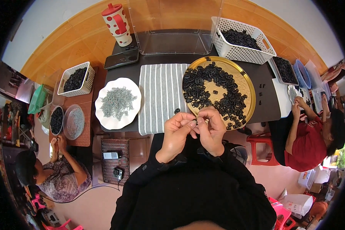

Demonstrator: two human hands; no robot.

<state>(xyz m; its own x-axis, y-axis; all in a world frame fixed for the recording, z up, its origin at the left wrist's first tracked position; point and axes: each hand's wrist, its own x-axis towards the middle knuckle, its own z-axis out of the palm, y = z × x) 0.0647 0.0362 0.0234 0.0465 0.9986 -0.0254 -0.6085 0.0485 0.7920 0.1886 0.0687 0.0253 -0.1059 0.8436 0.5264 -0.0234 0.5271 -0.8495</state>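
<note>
My left hand (176, 134) and my right hand (211, 129) meet at the table's front edge, fingertips pinched together around a small dark piece (195, 122), mostly covered by the fingers. Just beyond them, a round gold tray (250, 88) carries many small black plastic pieces (212, 78), some ring-shaped. One more black piece (176, 110) rests on the grey-and-white striped cloth (161, 92), close to my left hand. Left of the cloth, a white wavy-rimmed plate (100, 103) bears a heap of small clear-grey pieces (119, 102).
Behind the cloth are a clear plastic box (174, 40), a dark phone (121, 58) and a red-lidded spotted tumbler (118, 27). A white basket (243, 53) of black pieces stands back right. Co-workers sit at left (61, 176) and right (310, 140), beside a red stool (262, 147).
</note>
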